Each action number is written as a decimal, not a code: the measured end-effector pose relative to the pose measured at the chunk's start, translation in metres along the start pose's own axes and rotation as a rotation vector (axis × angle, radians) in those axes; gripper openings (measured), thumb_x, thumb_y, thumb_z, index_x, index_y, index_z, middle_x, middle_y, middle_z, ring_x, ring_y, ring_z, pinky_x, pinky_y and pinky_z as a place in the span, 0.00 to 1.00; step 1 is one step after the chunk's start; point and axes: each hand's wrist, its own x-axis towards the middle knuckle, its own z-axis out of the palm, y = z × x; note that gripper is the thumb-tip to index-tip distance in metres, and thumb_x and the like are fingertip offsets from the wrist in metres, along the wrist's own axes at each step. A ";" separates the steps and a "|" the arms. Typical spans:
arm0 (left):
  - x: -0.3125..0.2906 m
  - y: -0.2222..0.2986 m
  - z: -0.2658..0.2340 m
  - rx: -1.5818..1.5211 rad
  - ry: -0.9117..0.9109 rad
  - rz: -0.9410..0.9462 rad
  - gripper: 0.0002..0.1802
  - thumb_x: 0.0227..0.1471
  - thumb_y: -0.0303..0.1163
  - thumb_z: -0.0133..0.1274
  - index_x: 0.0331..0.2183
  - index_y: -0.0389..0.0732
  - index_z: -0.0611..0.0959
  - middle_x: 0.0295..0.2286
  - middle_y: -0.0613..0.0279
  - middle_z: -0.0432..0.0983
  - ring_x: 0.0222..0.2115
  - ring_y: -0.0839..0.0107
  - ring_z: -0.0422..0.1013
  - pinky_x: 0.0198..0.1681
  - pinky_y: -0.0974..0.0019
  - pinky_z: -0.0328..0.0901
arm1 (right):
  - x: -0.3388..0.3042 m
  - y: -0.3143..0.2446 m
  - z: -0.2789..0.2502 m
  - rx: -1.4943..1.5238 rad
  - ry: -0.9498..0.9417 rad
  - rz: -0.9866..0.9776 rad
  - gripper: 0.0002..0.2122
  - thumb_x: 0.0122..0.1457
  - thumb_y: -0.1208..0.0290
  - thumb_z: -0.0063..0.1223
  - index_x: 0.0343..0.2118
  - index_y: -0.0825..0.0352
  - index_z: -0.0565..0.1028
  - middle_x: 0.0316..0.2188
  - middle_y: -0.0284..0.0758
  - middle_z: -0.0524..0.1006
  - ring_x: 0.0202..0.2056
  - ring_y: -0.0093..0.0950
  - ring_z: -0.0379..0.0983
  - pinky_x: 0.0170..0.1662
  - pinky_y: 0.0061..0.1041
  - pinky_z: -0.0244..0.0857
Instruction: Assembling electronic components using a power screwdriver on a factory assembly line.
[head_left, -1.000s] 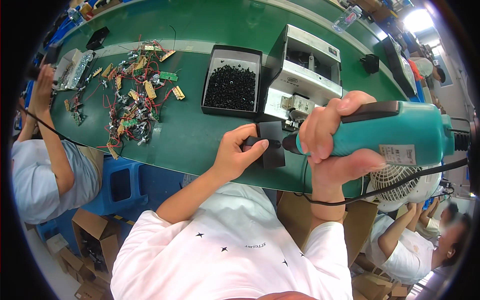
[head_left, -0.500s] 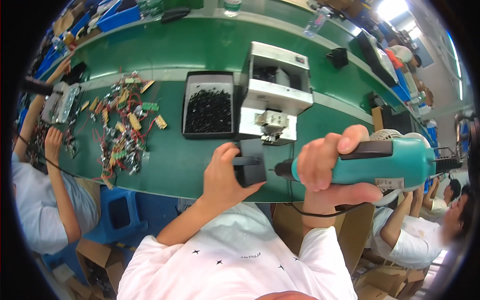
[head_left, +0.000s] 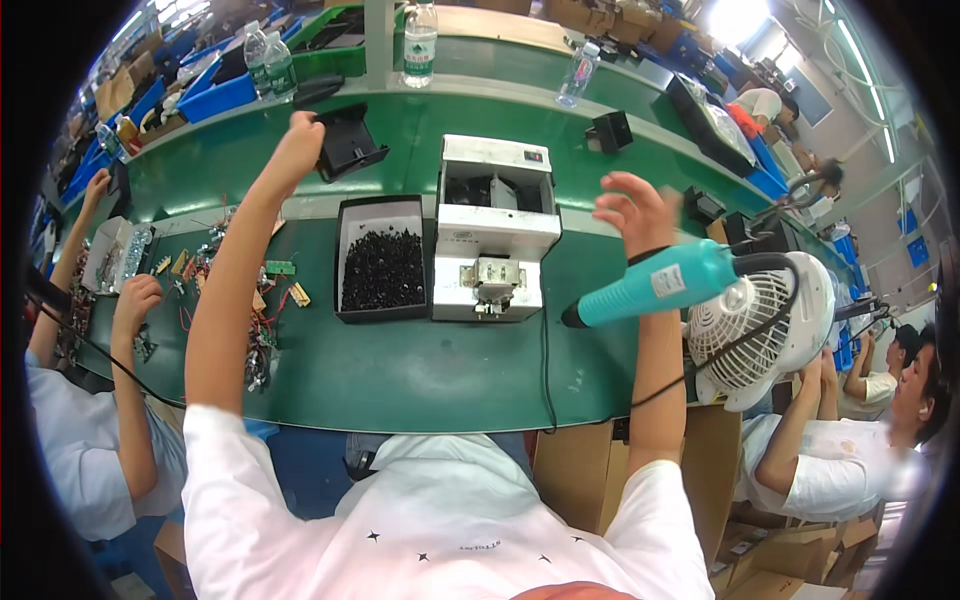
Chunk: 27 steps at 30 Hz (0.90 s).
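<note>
My left hand [head_left: 297,148] is stretched to the far left and pinches the edge of a black plastic housing [head_left: 352,146], whose hollow side shows, at the raised green shelf. My right hand [head_left: 637,208] is lifted with its fingers apart and nothing in them. A teal electric screwdriver [head_left: 655,286] hangs tilted across my right wrist, its dark tip toward the lower left. Beyond my right hand, a second black housing [head_left: 609,132] stands on the shelf.
A tray of small black screws [head_left: 384,270] stands beside a white screw feeder [head_left: 492,230]. Wired circuit boards [head_left: 262,335] lie partly behind my left arm. A white fan [head_left: 750,325] is at right. Bottles [head_left: 420,45] line the upper ledge. People work on both sides.
My left hand has carried the black housing from the near bench edge to the far left shelf. My right hand has let go of the screwdriver and moved farther away.
</note>
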 end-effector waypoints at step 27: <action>-0.097 0.171 0.094 -0.559 -0.427 0.333 0.10 0.52 0.34 0.52 0.25 0.37 0.77 0.25 0.64 0.74 0.26 0.75 0.67 0.33 0.73 0.61 | 0.027 -0.076 0.103 -0.492 0.083 -0.426 0.24 0.47 0.84 0.57 0.50 0.66 0.67 0.30 0.35 0.74 0.32 0.21 0.69 0.40 0.19 0.62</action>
